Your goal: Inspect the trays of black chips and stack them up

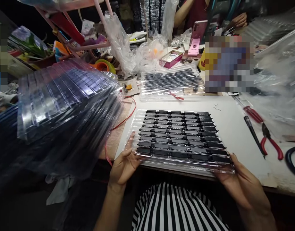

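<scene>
- Clear tray (186, 167) spans the gap between the two sets of fingers, its near edge toward the striped garment (178, 208).
- Left hand (124, 163): thumb at the near-left corner, fingers loosely spread and reaching beneath, seen through the plastic. A light hold on the tray.
- Right hand (245, 179): thumb along the near-right corner, other fingers curled under the edge, partly hidden. Also gripping the tray; how firmly, cannot tell.
- Rows of black parts (177, 133) lie ahead of and between the fingers. Whether the far edge rests on the white sheet (229, 117) or floats, cannot tell.
- Good handling, in my judgement: keep both corners level and lift evenly, since thin plastic likely flexes and a tilt could make parts slide. Support from below rather than pinch; keep thumbs off the rows.
- Watch the surroundings: stacked trays (68, 86) to the left of the left fingers, red cord (124, 119) nearer them; pliers (266, 138) beyond the right fingers; another loaded tray (151, 96) past the far edge. Any sideways swing risks a knock.
</scene>
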`<state>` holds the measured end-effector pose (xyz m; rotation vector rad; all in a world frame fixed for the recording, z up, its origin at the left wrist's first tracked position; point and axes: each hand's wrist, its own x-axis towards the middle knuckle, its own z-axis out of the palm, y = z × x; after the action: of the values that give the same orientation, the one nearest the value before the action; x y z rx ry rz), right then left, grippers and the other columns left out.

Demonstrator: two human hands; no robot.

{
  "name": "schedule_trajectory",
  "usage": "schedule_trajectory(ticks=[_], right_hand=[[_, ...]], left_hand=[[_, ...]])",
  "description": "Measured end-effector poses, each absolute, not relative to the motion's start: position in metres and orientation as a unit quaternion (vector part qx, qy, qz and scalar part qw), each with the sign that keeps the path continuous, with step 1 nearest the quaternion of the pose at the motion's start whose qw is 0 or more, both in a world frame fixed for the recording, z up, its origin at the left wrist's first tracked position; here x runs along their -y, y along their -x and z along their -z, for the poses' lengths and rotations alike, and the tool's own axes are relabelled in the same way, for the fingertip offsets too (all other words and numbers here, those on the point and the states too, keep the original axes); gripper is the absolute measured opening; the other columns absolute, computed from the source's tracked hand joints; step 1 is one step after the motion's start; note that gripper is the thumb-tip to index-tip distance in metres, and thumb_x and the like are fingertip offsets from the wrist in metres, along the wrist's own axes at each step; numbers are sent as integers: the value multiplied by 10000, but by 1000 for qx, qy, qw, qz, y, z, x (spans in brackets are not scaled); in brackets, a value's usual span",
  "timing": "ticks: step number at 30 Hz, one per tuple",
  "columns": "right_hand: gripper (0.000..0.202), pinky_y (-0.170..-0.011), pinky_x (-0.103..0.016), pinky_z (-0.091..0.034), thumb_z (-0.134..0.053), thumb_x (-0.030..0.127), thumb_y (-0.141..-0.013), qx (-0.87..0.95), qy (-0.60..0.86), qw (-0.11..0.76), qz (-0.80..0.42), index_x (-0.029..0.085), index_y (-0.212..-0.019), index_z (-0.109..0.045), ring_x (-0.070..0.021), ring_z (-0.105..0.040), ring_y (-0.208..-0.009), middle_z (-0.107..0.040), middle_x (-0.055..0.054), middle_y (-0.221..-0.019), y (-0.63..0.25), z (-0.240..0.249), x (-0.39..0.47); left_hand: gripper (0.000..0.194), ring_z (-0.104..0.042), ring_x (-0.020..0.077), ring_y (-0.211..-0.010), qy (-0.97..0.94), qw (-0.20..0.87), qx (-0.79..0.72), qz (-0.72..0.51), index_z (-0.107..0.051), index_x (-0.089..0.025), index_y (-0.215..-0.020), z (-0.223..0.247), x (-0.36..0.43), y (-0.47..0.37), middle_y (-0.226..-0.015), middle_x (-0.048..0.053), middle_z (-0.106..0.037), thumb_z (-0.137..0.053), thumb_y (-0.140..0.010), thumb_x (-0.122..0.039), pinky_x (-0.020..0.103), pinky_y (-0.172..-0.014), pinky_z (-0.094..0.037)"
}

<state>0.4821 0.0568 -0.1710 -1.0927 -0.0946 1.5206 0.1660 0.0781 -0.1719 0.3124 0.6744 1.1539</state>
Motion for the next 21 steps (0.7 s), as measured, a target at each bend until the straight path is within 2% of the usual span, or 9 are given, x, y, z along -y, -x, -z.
schedule_trajectory(ticks=[9, 15, 21], right_hand=[[244, -904, -344, -547, -512, 331, -919, 73, 432, 606, -664, 299, -1105, -667, -181, -602, -1092, -666, -10, -1171, -483, 180, -56], [236, -923, -350, -534, -557, 341, -895, 94, 453, 593, -659, 237, -1053, -698, -209, -597, -1103, -687, -38, -1122, -487, 178, -55], [212, -952, -394, -510, -595, 335, -871, 135, 442, 579, -672, 229, -1012, -713, -230, -600, -1101, -693, -51, -1102, -491, 175, -57]], left_hand=[[635, -645, 205, -1027, -145, 756, -338, -542, -256, -311, -1455, 170, -78, -170, -1194, 60, -657, -390, -866, -115, 389, -877, -502], [631, -647, 190, -1014, -147, 750, -342, -547, -245, -295, -1462, 169, -79, -171, -1233, 71, -636, -369, -870, -114, 390, -892, -499], [663, -641, 206, -1028, -162, 748, -345, -543, -234, -290, -1466, 169, -79, -172, -1211, 80, -647, -370, -846, -98, 400, -866, -511]])
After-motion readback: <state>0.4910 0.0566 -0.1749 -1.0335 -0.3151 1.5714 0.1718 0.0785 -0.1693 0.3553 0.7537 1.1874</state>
